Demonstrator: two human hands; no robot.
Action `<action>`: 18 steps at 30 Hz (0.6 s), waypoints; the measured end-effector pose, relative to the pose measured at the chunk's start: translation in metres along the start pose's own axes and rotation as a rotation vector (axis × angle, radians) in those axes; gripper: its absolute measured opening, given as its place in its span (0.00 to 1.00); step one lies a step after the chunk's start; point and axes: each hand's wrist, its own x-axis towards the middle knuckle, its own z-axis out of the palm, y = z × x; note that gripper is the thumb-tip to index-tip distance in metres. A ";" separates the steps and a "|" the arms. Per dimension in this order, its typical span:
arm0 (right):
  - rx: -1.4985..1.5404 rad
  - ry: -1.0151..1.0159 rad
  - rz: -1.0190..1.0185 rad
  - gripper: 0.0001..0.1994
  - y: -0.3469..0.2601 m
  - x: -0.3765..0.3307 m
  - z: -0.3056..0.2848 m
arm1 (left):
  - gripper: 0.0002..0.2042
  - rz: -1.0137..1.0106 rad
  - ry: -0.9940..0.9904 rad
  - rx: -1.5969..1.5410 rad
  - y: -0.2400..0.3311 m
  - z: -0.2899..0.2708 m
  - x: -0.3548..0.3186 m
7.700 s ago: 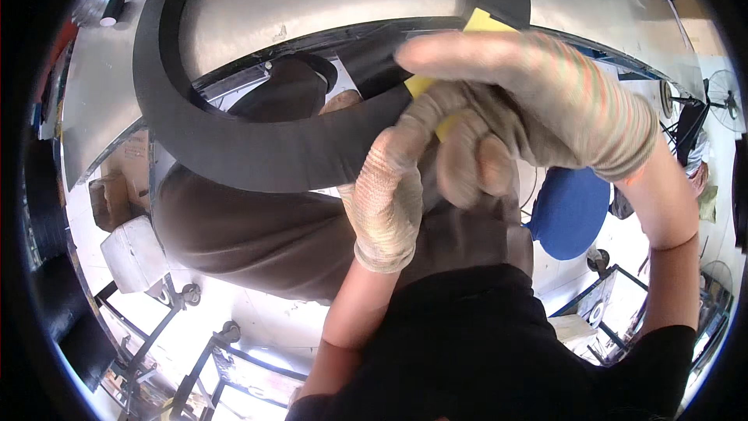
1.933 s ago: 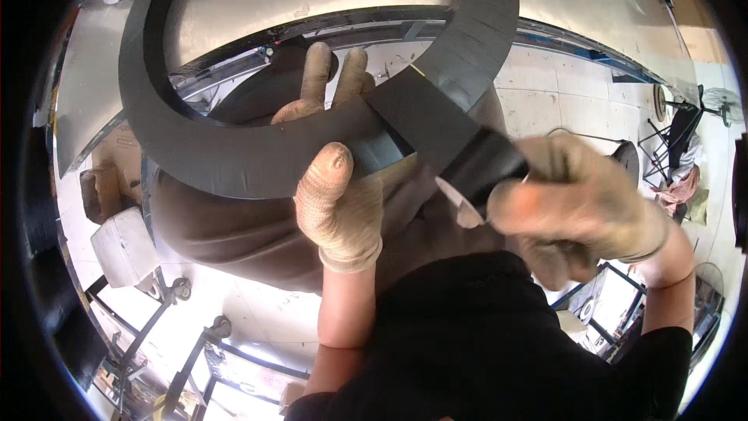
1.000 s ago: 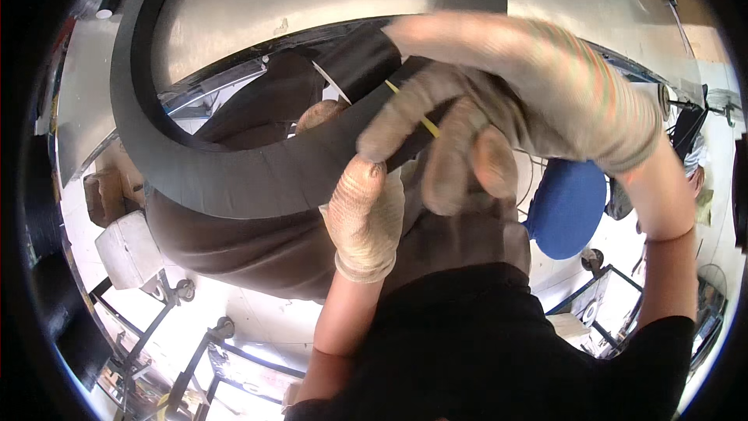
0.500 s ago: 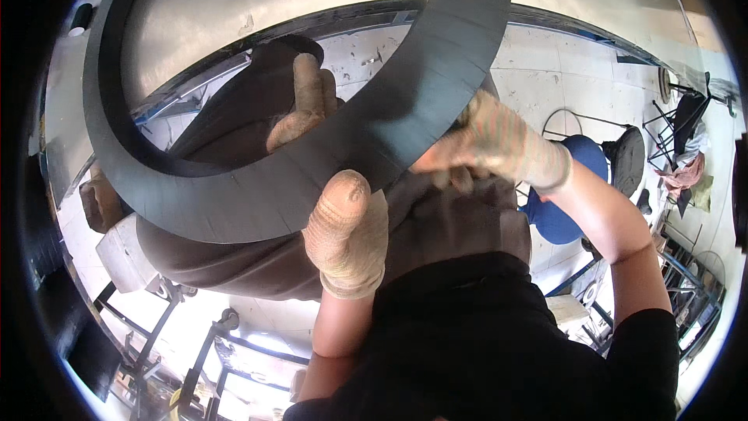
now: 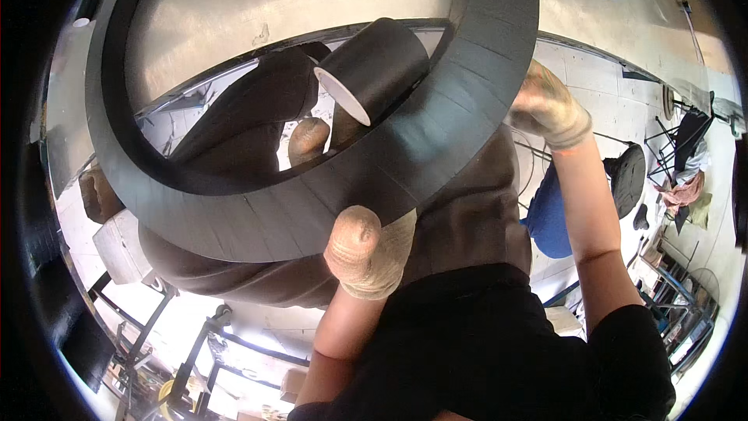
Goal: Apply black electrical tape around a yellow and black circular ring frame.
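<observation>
Workshop floor pale and sunlit below, metal racks along the edge. Held up close: a large black ring (image 5: 312,210), wrapped in overlapping tape, pinched at its lower rim by the gloved left hand (image 5: 366,253), thumb on top, fingers behind. Above that grip, inside the ring, a black tape roll (image 5: 374,70). Gloved right hand (image 5: 545,105) closed against the ring's far edge, contents hidden. Likely risk: roll slipping free, tape slackening. Blue stool (image 5: 549,218) beyond.

Left hand (image 5: 366,253) gloved, thumb raised and gripping; right hand (image 5: 545,105) gloved, arm outstretched.
</observation>
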 end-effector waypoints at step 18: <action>-0.457 -0.289 -0.534 0.23 -0.109 0.024 0.105 | 0.28 -0.025 -0.062 0.087 0.045 -0.032 0.027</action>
